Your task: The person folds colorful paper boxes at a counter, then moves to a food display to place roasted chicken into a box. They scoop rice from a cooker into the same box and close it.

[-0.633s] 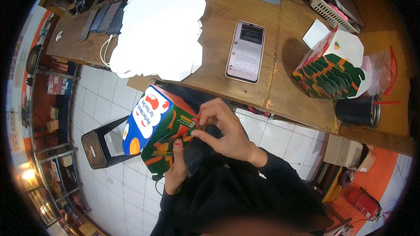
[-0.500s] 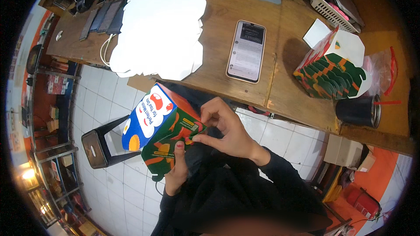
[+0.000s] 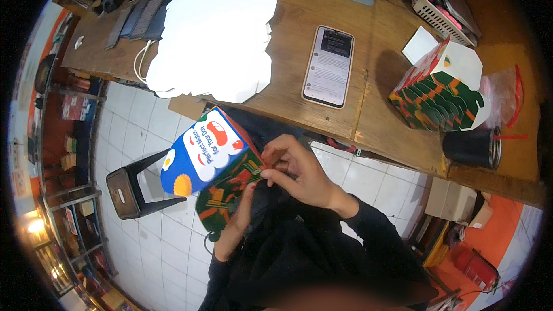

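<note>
Below the table edge, over my lap, I hold a printed carton (image 3: 210, 164), blue and white on one face, green and orange on the flaps. My left hand (image 3: 236, 219) grips it from underneath, fingers closed on the lower flap. My right hand (image 3: 299, 173) pinches the flap's edge between thumb and forefinger. A dark stool (image 3: 129, 193) stands on the white tile floor (image 3: 138, 138) at left. On the wooden table (image 3: 374, 103) lie white flat sheets (image 3: 213, 40), a phone (image 3: 329, 66), stacked cartons (image 3: 438, 95) and a black cup (image 3: 472, 147).

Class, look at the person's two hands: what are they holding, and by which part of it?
Both hands hold a printed paper carton. The right hand pinches its green-and-orange flap at the carton's edge; the left hand supports that flap from beneath.
</note>
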